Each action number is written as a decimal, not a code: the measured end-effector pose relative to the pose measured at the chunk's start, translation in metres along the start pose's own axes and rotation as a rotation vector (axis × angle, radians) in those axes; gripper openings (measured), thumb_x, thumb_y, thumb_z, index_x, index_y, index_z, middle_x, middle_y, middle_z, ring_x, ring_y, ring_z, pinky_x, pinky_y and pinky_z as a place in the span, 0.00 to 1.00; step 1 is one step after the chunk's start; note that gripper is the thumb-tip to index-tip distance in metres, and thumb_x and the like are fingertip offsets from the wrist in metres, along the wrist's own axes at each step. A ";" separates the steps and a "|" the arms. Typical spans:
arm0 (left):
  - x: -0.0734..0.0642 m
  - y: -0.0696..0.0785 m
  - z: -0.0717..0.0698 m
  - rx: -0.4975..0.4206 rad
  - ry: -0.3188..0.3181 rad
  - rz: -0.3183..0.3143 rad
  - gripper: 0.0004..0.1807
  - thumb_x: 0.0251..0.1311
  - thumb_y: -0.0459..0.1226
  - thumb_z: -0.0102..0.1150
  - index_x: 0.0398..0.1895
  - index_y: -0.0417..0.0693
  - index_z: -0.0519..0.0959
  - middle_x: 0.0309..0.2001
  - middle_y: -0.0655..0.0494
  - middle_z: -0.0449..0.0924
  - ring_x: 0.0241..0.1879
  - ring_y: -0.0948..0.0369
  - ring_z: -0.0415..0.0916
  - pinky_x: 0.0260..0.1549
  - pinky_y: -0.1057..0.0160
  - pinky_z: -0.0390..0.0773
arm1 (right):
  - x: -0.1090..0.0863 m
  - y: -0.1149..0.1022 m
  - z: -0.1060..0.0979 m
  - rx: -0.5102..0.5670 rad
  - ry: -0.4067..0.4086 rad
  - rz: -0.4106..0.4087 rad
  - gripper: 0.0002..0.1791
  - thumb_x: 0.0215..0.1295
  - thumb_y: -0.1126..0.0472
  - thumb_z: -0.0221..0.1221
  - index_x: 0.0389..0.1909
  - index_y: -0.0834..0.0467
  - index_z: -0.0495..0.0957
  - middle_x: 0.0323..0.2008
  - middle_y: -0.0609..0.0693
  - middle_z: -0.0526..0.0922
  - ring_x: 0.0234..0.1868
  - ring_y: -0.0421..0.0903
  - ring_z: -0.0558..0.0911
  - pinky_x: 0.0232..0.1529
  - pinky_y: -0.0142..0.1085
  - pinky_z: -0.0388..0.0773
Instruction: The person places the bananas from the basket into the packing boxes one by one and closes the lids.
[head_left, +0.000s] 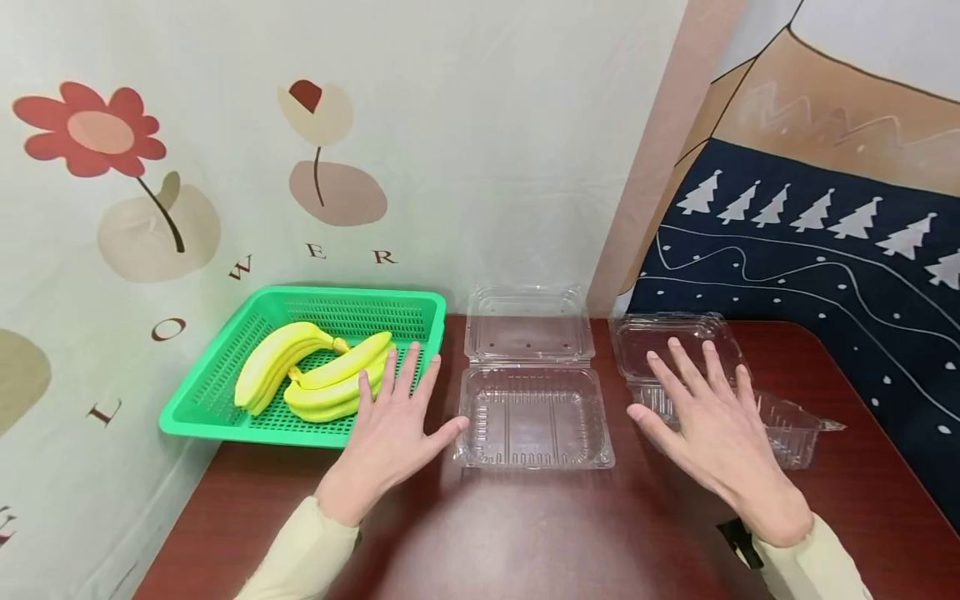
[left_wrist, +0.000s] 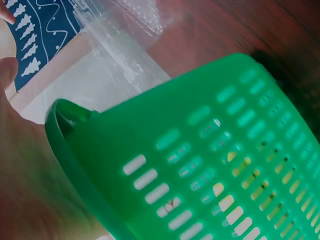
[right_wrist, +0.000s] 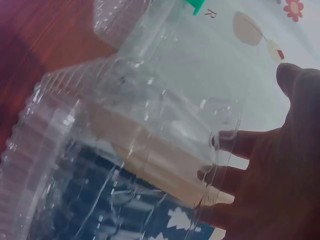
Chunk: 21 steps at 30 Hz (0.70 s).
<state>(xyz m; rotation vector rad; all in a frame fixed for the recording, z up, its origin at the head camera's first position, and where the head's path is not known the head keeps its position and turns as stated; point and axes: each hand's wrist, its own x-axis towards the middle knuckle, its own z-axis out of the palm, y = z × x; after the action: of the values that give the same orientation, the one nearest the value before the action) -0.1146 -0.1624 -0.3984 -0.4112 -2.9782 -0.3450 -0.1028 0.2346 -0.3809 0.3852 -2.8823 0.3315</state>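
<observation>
Both hands spread, nothing gripped

From my end, the dark red table (head_left: 525,533) fills the lower part of the head view. On its left sits the green basket (head_left: 352,294). Beside the basket I have the middle clear container (head_left: 532,421), its lid folded back, and farther right the second clear container (head_left: 791,425), partly hidden from me by a hand. Inside the basket lie two yellow banana bunches, the left bunch (head_left: 281,362) and the right bunch (head_left: 337,383), close together.

The left hand (head_left: 393,437) shows across the basket's near right corner, fingers straight and fanned; the right hand (head_left: 712,429) does the same across the second container. Neither holds anything, and I can't tell whether either touches what lies behind it.

I read this as a ready pose, ahead of any grasp. In my judgement, taking a bunch would call for the left hand to reach in over the basket's side and curl its fingers round the fruit; the right needs nothing yet.
</observation>
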 end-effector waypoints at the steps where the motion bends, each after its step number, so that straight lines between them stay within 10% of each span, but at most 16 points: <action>1: -0.001 -0.002 0.000 -0.001 0.002 -0.003 0.53 0.65 0.72 0.48 0.84 0.53 0.52 0.84 0.46 0.39 0.82 0.41 0.30 0.72 0.27 0.34 | 0.000 -0.002 0.000 0.001 0.003 -0.002 0.45 0.72 0.30 0.51 0.78 0.56 0.64 0.80 0.62 0.55 0.81 0.69 0.44 0.71 0.75 0.38; 21: -0.024 -0.058 -0.022 0.057 0.033 -0.015 0.49 0.68 0.68 0.50 0.82 0.47 0.58 0.82 0.43 0.48 0.81 0.38 0.39 0.70 0.25 0.40 | 0.013 -0.062 0.018 0.006 0.059 -0.136 0.43 0.70 0.29 0.52 0.77 0.52 0.68 0.81 0.56 0.57 0.81 0.65 0.46 0.72 0.72 0.44</action>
<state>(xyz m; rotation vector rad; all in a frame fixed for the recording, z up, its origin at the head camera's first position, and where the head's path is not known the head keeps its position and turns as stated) -0.1060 -0.2278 -0.3921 -0.3738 -2.9526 -0.2643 -0.1007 0.1690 -0.3827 0.5594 -2.7807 0.3225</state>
